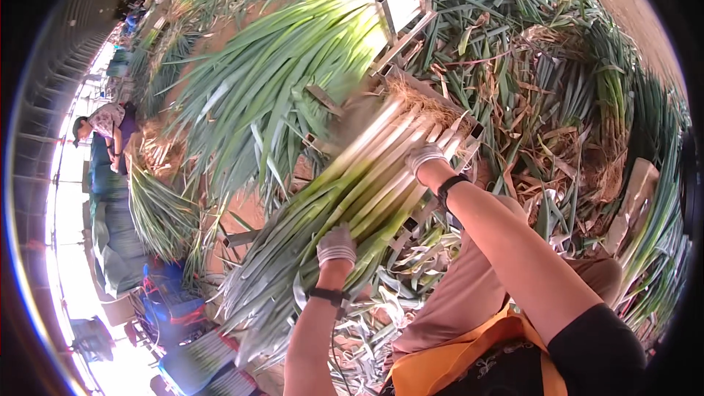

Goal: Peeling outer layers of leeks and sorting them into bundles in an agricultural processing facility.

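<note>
A bundle of long green onions (374, 176) lies slantwise in front of me, white stalks and roots at the upper right, green leaves trailing to the lower left. My right hand (425, 155), in a pale glove, closes on the white stalks near the roots. Lower down, my left hand (336, 244), in a grey striped glove, is closed on the green leaves, its fingertips partly hidden among them. Under and beside the bundle is a metal rack (433, 95) of square tubing. Past it rests a second large bundle of green onions (293, 66).
Loose leaves and dry husks (528, 103) cover the ground to the right. At the far left a person (110, 121) bends by another onion pile (165, 209). Blue crates or bags (172, 301) stand at the lower left. My knee (462, 271) is close to the rack.
</note>
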The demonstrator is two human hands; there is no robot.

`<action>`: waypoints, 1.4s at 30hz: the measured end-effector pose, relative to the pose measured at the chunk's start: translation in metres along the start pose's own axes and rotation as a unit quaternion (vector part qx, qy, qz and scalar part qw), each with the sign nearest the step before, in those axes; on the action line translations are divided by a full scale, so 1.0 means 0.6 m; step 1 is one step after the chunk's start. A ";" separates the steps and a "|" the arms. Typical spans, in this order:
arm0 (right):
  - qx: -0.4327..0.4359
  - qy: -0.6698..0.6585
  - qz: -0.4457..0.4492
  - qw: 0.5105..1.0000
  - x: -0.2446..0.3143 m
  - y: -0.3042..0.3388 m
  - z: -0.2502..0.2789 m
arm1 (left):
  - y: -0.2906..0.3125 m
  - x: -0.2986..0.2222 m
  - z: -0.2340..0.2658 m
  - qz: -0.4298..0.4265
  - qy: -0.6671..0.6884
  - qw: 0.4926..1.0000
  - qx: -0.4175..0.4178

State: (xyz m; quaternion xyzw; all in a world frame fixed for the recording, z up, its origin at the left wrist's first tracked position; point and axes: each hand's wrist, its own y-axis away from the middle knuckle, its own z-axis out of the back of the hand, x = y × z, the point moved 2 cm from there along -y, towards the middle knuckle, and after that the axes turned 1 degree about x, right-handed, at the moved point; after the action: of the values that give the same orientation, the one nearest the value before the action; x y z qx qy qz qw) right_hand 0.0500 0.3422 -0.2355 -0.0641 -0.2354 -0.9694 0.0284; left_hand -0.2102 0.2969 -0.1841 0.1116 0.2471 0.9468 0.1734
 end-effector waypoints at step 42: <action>0.078 0.035 -0.048 0.995 -0.050 -0.041 0.057 | -0.033 -0.028 -0.006 0.111 0.123 0.973 -0.162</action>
State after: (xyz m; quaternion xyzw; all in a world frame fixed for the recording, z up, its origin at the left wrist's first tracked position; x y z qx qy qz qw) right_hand 0.0815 0.3806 -0.2208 -0.0167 -0.3117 -0.9500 -0.0053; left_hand -0.1904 0.3053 -0.1993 -0.0088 0.0965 0.9940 0.0508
